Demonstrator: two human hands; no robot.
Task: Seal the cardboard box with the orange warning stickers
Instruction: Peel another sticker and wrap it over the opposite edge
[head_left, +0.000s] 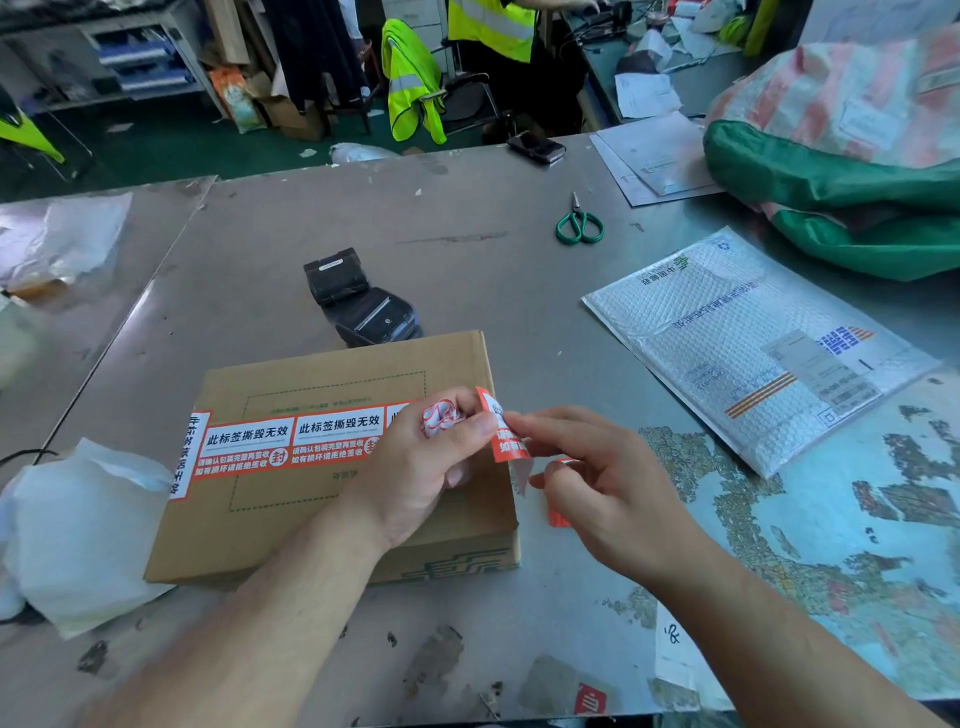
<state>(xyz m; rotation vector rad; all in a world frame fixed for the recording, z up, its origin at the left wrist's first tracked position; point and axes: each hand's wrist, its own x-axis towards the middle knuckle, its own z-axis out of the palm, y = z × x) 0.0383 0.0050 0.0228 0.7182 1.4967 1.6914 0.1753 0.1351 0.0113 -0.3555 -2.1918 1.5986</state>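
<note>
The cardboard box (332, 457) lies closed on the grey worktop (467, 260), so what is inside is hidden. A row of orange warning stickers (291, 439) runs across its top, and its right end is covered by the left hand (426, 457). This hand also clutches a crumpled scrap (440, 415) of paper. Both hands meet at the right edge of the box — the left thumb and the right hand (597, 467) pinch one loose sticker (501, 426), standing up and partly curled. Behind the box a black device (363, 301) is partly hidden.
</note>
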